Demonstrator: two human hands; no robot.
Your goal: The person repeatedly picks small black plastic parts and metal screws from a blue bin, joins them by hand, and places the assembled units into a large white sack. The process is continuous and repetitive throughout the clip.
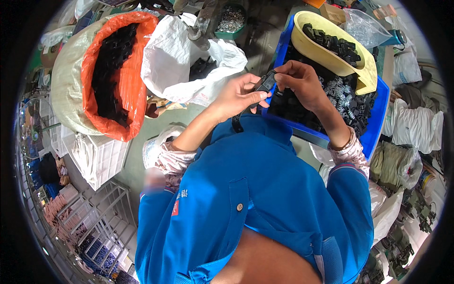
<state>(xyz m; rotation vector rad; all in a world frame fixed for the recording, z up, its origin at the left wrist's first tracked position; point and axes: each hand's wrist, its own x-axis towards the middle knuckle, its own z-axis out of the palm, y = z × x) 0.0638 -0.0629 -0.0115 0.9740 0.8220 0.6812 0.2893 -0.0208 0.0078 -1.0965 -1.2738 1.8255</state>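
My left hand (pixel 240 96) is closed around a small, dark, oblong plastic part (pixel 267 82), its thumb lying along the near side. At the far end of this part, the fingertips of my right hand (pixel 302 84) are pinched together. What lies between those fingertips is too small to make out. Just beyond and beneath my right hand is a blue tray (pixel 384 111) with black pieces and a heap of shiny metal pieces (pixel 341 100). A pale yellow scoop-shaped tub (pixel 302 46) rests over the tray's far part, with more black parts (pixel 333 45) inside.
An open white sack (pixel 165 61) with black pieces stands ahead to the left, beside a larger orange-lined sack (pixel 135 94) of black parts. A metal machine part (pixel 198 38) rises over the white sack. A green bin (pixel 230 34) holds small metal pieces. White crates (pixel 101 161) stand left.
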